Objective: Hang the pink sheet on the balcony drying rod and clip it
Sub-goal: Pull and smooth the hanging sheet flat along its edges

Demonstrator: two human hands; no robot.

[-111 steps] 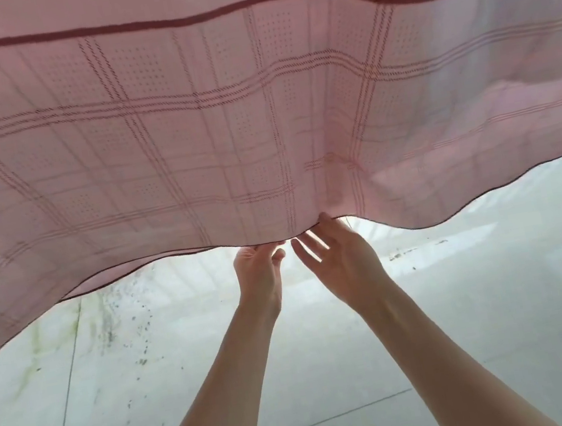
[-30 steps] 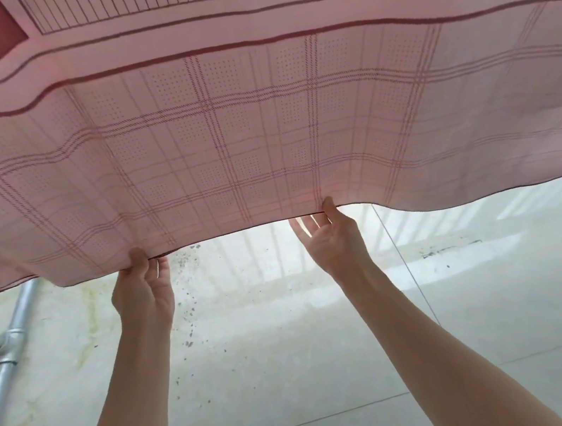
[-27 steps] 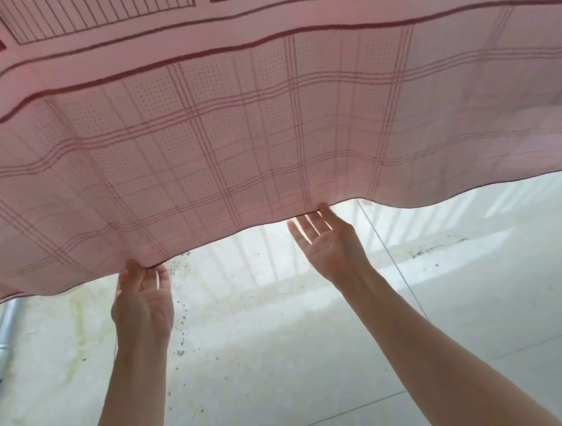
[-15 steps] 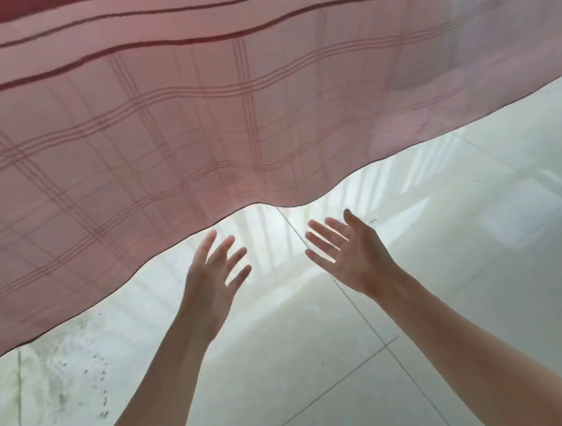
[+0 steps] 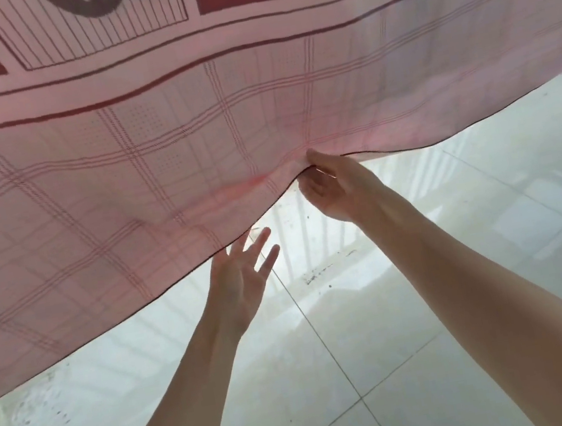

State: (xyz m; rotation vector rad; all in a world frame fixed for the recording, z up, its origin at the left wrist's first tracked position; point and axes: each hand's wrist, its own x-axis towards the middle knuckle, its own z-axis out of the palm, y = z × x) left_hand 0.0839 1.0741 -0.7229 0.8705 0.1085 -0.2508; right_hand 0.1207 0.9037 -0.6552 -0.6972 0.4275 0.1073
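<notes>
1. Overhead, the pink sheet (image 5: 157, 151) fills the upper part of the view and hangs with its dark-hemmed lower edge running from lower left up to the right. Its check border sits below a band of dark red and striped panels. The drying rod and any clips are out of view.
2. Floor tiles (image 5: 435, 298), pale and glossy, lie below, with dark specks at lower left.
3. Right hand (image 5: 336, 188): thumb and fingers pinch the hem at a small pucker in the cloth. Half a second ago this hand was open and clear of the sheet, so the edge has just been retaken.
4. Left hand (image 5: 241, 275): fingers spread and straight, holding nothing, with the fingertips just at the hem. It was likewise free half a second ago, but gripped the edge a second ago.
5. Meaning for the task (a judgement): the sheet seems already draped, and the hands are regripping along the hem to spread and level it. Clipping appears not yet done.
6. Writing: no brand, label or readable text shows; only woven motifs.
</notes>
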